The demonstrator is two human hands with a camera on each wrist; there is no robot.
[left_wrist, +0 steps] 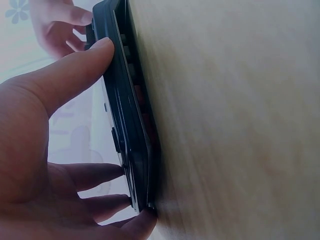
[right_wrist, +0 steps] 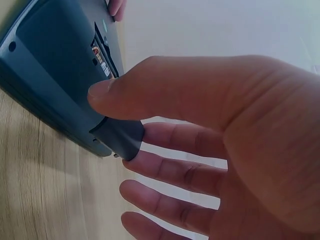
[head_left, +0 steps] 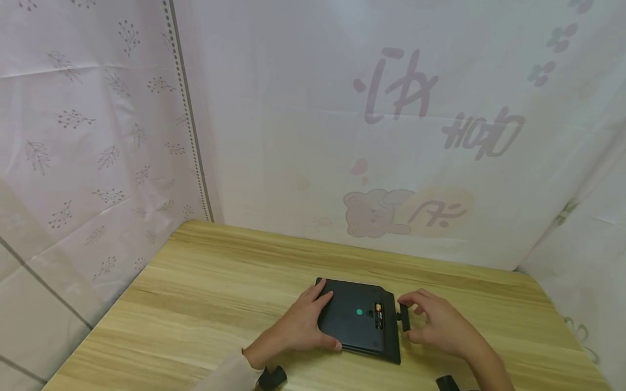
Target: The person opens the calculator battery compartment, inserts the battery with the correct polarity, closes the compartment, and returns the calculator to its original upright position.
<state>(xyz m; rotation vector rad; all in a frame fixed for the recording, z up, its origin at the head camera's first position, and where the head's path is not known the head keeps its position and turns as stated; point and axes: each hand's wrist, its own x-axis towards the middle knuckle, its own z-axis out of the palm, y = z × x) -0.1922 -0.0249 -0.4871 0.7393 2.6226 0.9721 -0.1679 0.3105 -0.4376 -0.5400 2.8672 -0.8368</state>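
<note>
A black calculator (head_left: 349,320) lies back side up on the table, a small green sticker on its back. Its battery compartment is uncovered, and a battery (head_left: 379,310) sits inside. Keys show on its underside in the left wrist view. My left hand (head_left: 304,320) grips the calculator's left end, thumb on the near edge and fingers spread over the far side. Between thumb and fingers, my right hand (head_left: 437,326) pinches the small black battery cover (right_wrist: 120,137), just off the calculator's right edge. In the right wrist view the remaining fingers extend below the cover.
The wood-grain table (head_left: 215,288) stretches around the calculator on all sides. Behind it hangs a pale printed curtain (head_left: 293,136), with another leaf-patterned curtain (head_left: 98,136) at the left. Black straps with camera mounts (head_left: 271,378) are at both wrists.
</note>
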